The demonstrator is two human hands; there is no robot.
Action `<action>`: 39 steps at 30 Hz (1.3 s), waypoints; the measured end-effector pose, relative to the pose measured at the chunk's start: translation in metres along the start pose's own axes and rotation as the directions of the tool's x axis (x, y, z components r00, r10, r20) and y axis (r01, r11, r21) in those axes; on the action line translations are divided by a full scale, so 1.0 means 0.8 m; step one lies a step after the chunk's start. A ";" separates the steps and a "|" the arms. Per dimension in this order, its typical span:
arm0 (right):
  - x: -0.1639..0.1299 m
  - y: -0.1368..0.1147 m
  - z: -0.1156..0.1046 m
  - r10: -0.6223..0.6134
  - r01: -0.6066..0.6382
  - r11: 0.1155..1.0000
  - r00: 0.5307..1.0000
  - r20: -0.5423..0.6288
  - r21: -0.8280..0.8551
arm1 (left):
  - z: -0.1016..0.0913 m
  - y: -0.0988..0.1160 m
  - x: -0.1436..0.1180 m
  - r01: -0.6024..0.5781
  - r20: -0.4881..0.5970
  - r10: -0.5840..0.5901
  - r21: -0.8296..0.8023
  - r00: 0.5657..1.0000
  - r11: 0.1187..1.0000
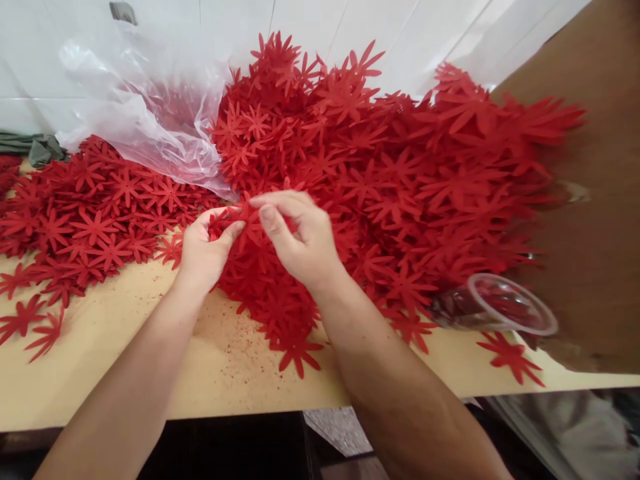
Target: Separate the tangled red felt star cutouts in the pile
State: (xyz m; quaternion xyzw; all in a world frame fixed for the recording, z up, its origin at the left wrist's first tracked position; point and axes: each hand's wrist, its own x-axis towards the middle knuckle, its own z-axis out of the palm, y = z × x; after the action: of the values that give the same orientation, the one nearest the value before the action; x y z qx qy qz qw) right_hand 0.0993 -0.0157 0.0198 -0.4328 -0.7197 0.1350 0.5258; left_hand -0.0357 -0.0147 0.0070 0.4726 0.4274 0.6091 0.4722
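My left hand [207, 247] pinches red flower-shaped cutouts [220, 223] between thumb and fingers, just above the front of the big pile. Close on its right, my right hand [305, 237] has its thumb and index finger drawn together, the index tip reaching over the held cutouts. Motion blurs those fingertips, and what lies between them is hidden. Beneath and behind both hands rises a tall heap of red flower cutouts [390, 180] with narrow rounded petals. A lower heap of the same cutouts [100, 220] spreads to the left.
A clear plastic bag [155, 127] lies behind the heaps against the white tiled wall [310, 27]. On the right, a clear plastic cup [465, 303] lies on its side near a brown board [595, 220]. Loose cutouts and red crumbs dot the pale tabletop [215, 373].
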 end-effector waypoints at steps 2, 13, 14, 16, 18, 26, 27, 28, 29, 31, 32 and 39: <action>-0.004 -0.002 0.012 0.124 -0.139 0.976 0.988 0.092 0.168 | 0.001 0.000 0.001 -0.039 -0.032 0.040 0.036 0.999 0.999; -0.002 0.004 0.022 0.242 -0.252 0.869 0.967 0.079 0.426 | 0.000 -0.005 0.000 -0.158 0.016 0.157 0.102 0.987 0.982; -0.002 0.005 0.022 0.245 -0.242 0.874 0.968 0.048 0.421 | 0.000 -0.005 -0.001 -0.165 0.031 0.163 0.101 0.986 0.981; -0.002 0.007 0.022 0.239 -0.218 0.891 0.971 -0.002 0.398 | 0.002 -0.005 -0.002 -0.183 0.055 0.178 0.104 0.983 0.978; -0.002 0.008 0.022 0.220 -0.192 0.915 0.975 -0.040 0.356 | 0.003 -0.005 -0.003 -0.191 0.068 0.185 0.105 0.980 0.976; 0.006 0.017 0.009 0.183 -0.147 0.949 0.977 -0.107 0.279 | 0.006 -0.004 -0.006 -0.192 0.072 0.187 0.075 0.980 0.979; 0.009 0.025 0.002 0.186 -0.140 0.953 0.971 -0.152 0.268 | 0.005 -0.003 -0.006 -0.189 0.071 0.184 0.070 0.980 0.979; 0.012 0.033 -0.006 0.191 -0.135 0.957 0.960 -0.206 0.256 | 0.003 -0.002 -0.005 -0.188 0.065 0.183 0.062 0.981 0.980; 0.015 0.041 -0.015 0.196 -0.131 0.960 0.945 -0.262 0.246 | 0.001 -0.001 -0.004 -0.188 0.054 0.185 0.052 0.981 0.981; 0.020 0.051 -0.029 0.211 -0.131 0.957 0.926 -0.312 0.258 | -0.003 0.001 -0.001 -0.201 0.018 0.201 0.030 0.979 0.979; 0.020 0.051 -0.032 0.218 -0.134 0.952 0.929 -0.299 0.276 | -0.005 0.001 0.001 -0.208 0.006 0.208 0.031 0.978 0.978; 0.004 0.011 0.005 0.245 -0.301 0.881 0.950 0.192 0.364 | -0.003 -0.004 -0.001 -0.229 0.112 0.210 0.204 0.971 0.952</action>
State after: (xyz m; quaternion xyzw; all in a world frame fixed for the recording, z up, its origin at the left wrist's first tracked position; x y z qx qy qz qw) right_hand 0.0998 -0.0070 0.0142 -0.4064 -0.6453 0.3781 0.5248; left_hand -0.0372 -0.0155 0.0036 0.5923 0.4141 0.5861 0.3664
